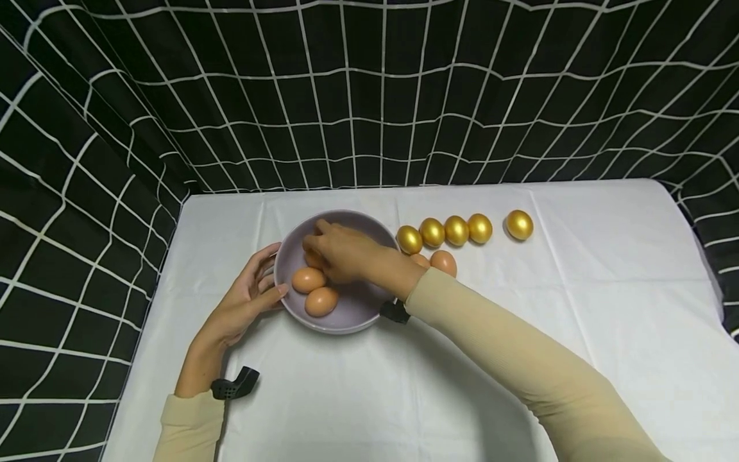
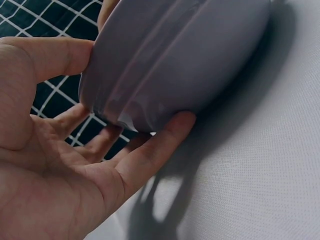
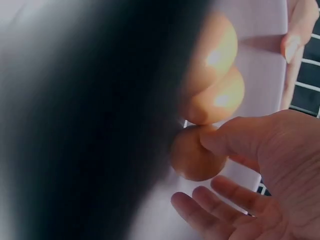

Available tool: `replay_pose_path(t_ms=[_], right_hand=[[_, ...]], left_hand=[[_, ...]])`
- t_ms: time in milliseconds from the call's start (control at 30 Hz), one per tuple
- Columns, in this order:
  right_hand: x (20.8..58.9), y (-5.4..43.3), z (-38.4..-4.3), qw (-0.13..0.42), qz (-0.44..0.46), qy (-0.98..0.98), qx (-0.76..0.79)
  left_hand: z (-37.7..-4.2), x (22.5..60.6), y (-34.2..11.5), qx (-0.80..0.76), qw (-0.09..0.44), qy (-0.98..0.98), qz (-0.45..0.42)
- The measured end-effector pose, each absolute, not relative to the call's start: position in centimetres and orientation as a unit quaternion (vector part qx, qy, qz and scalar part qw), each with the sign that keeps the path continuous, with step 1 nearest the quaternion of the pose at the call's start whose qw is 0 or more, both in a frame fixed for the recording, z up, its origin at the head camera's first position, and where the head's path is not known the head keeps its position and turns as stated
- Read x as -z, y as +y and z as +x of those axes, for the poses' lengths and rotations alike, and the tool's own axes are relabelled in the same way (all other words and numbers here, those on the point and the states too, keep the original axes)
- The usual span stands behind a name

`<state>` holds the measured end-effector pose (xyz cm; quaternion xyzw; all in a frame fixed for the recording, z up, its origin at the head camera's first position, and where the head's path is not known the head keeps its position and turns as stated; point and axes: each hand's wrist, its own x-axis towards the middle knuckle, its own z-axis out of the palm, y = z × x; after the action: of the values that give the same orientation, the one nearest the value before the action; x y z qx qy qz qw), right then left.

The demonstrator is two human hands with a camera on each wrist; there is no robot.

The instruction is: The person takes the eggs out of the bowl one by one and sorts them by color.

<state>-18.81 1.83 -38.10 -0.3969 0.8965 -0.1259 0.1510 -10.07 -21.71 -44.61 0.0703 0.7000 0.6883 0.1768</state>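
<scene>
A round mauve bowl (image 1: pixel 369 314) stands on the white cloth. My left hand (image 1: pixel 249 296) holds its left side, thumb at the rim and fingers against the outer wall; the left wrist view shows this hand (image 2: pixel 100 165) from beneath the bowl (image 2: pixel 165 65). Inside lie two brown eggs, one egg (image 1: pixel 308 280) touching the other egg (image 1: pixel 321 301). Reaching into the bowl, my right hand (image 1: pixel 346 253) pinches a third brown egg (image 3: pixel 197 152). In the right wrist view the thumb presses on that egg, while several other fingers extend below it.
A row of several golden eggs (image 1: pixel 457 230) lies right of the bowl, with one golden egg (image 1: pixel 519 224) farther right. Two brown eggs sit in front of the row; one egg (image 1: pixel 444 264) shows well, the other is partly behind my right arm. A black gridded curtain (image 1: pixel 369 96) hangs behind.
</scene>
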Motion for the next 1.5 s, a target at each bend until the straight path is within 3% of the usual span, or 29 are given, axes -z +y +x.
replay_pose_path(t_ms=[900,1500], right_hand=[[37.5,0.7,-19.4,0.215,-0.396,0.886,0.107],[36.4,3.9,-19.5,0.146,-0.381,0.89,0.202]], left_hand=[[-10.2,44.6,-21.6,-0.683,0.177,0.705,0.07],[-10.1,44.6,-21.7,-0.686,0.174,0.703,0.074]])
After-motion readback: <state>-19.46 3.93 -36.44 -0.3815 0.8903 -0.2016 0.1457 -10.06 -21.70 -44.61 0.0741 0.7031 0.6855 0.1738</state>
